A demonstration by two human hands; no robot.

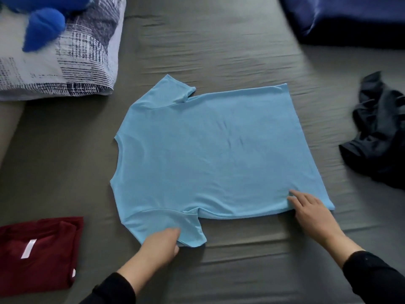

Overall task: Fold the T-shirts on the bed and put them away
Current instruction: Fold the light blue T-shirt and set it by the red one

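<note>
A light blue T-shirt (210,154) lies spread flat on the grey bed sheet (219,51), collar to the left and hem to the right. My left hand (157,249) pinches the near sleeve at its lower edge. My right hand (311,209) rests with straight fingers on the near hem corner, pressing the cloth. A folded dark red T-shirt (39,253) with a white label lies at the near left. A crumpled dark navy garment (379,132) sits at the right edge.
A patterned white and navy pillow (65,62) lies at the far left with a blue plush toy (43,27) on it. A dark blue pillow (350,16) is at the far right.
</note>
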